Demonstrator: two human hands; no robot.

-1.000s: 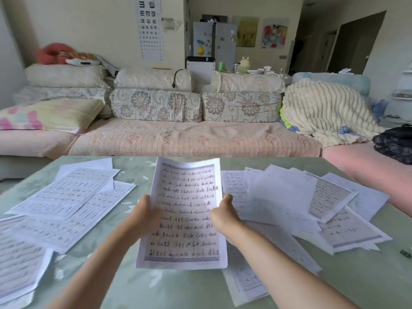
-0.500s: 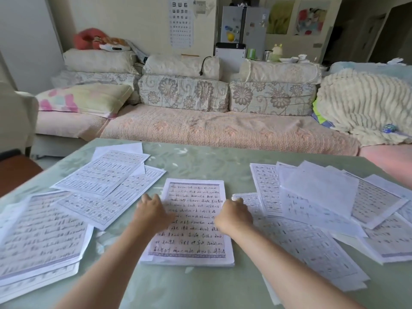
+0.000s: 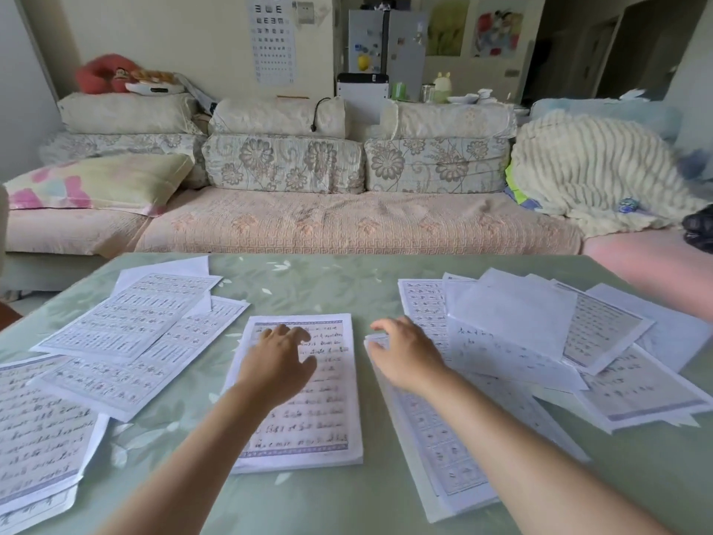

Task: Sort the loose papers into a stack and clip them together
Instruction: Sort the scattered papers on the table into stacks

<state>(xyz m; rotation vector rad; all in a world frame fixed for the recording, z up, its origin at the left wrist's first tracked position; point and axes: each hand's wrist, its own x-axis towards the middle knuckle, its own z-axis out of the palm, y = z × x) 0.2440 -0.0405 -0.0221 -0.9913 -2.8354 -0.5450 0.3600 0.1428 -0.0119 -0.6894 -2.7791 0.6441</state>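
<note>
A squared stack of handwritten papers [image 3: 328, 411] lies flat in the middle of the green table [image 3: 308, 287]. My left hand [image 3: 279, 357] rests on its upper half with fingers spread and relaxed. My right hand [image 3: 401, 353] lies just right of the stack, its fingers touching the top corner of a long sheet [image 3: 443, 449] that runs toward me. More loose sheets lie fanned at the left [image 3: 127, 341] and heaped at the right [image 3: 540, 341]. No clip is visible.
A sofa [image 3: 347, 225] with floral cushions runs along the table's far edge. A striped blanket [image 3: 594, 167] is piled at its right end. A second thick pile of pages [image 3: 38, 430] sits at the table's near left corner.
The stack, held upright a second ago, was laid flat on the table. My left hand moved onto its top, and my right hand left it for the sheet at the right.
</note>
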